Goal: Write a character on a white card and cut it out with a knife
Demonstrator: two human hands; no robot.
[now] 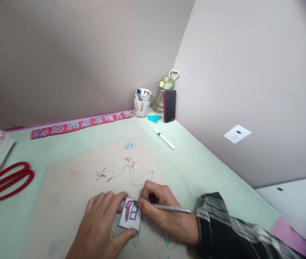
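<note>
A small white square tile (pixel 124 220) with a blue-outlined character lies on the board, some strokes of it showing red. My left hand (pixel 99 223) grips it by its edges, fingers at the top left and thumb at the bottom. Pinched in my right hand (pixel 163 208) is a slim silver craft knife (pixel 173 208), its tip against the tile's upper part. Red, blue and white shavings (pixel 101 175) lie scattered on the board beyond my hands.
Under the tile is a pale board (pixel 61 187) with blue pen marks. A row of red character tiles (pixel 87 122), a pen cup (pixel 142 103), a bottle (pixel 158 99) and a phone (pixel 170 106) stand along the back. A white marker (pixel 164 139) lies right; red-handled scissors (pixel 10 181) lie left.
</note>
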